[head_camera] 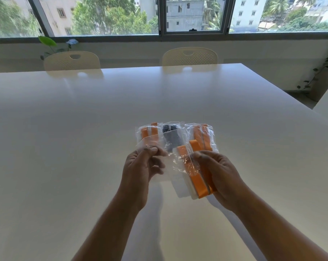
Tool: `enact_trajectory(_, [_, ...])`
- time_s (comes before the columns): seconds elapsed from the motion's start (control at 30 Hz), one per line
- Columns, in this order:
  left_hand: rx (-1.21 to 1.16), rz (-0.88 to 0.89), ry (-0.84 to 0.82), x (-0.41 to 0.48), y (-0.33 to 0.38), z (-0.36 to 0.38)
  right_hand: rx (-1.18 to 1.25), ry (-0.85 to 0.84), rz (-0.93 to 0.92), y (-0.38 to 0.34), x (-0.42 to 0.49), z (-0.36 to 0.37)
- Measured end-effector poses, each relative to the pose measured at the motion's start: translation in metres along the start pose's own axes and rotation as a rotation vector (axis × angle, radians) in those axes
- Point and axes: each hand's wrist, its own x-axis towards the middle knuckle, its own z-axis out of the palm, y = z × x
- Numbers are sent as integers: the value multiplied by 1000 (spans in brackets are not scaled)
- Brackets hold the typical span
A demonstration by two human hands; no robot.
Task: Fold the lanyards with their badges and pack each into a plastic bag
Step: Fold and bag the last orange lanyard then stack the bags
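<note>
Pale surface [84,129]. At left of cluster, left packed bag [150,133] lies flat with orange strap inside. Left grip [140,166] has thumb and fingertips pinched on edge of clear plastic bag [175,162], raised off surface. Beyond it, middle packed bag [170,137] holds grey strap. Folded orange lanyard [195,178] with white badge [180,185] sits partly inside raised bag. Right grip [221,178] curls round lanyard's lower end. Right packed bag [203,138] — orange strap inside — lies flat just beyond right grip.

Office meeting room: long table [84,113], chairs [189,56].
</note>
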Motion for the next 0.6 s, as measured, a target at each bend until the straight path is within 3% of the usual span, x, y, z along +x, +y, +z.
enact_trajectory(0.17, [353,164,204,3,-4,1,-63,55,-70,2,1,0])
enact_trajectory(0.3, [717,597,459,-4,-4,0,-25,124,-103,0,1,0])
enact_trajectory(0.4, [718,795,325,-14,1,9,-39,170,-140,1,1,1])
enact_trajectory(0.5, [643,721,97,-22,-1,21,-178,245,-254,5,1,4])
enact_trajectory(0.6, [623,599,-9,-25,-3,26,-431,262,-413,9,-1,6])
